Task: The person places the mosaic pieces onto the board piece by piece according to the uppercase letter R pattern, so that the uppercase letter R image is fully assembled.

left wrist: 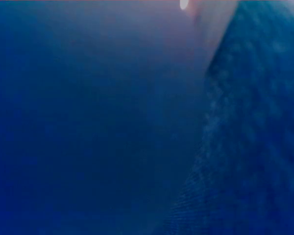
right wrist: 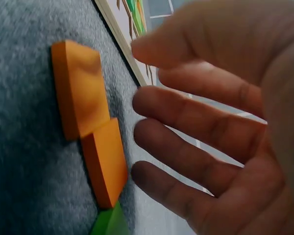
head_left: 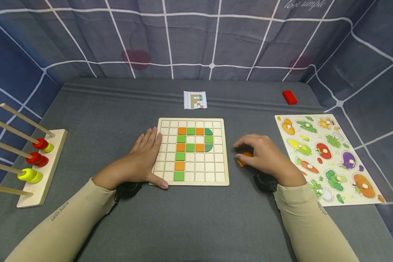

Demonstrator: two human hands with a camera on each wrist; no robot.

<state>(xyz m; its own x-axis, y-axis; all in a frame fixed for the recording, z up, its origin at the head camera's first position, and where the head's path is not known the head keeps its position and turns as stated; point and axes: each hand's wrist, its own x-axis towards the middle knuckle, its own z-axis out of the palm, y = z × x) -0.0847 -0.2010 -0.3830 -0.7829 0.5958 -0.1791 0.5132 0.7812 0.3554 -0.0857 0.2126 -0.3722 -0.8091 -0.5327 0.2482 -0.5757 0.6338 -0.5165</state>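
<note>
My left hand rests flat across the left edge of a wooden grid board, thumb spread toward its lower edge. Orange, green and dark green tiles lie in the board's cells, shaped as a loop atop a long left column. To the right of the board, my right hand hovers with loosely bent fingers over orange tiles. Its wrist view shows two orange square tiles on the cloth, touching each other, and a green piece below. The fingers there stay apart from them. The left wrist view is dark and blurred.
A small pattern card lies behind the board. At left stands a wooden peg stand with red and yellow beads. A vegetable puzzle board lies at right, with a red block behind it. Curtain walls enclose the table.
</note>
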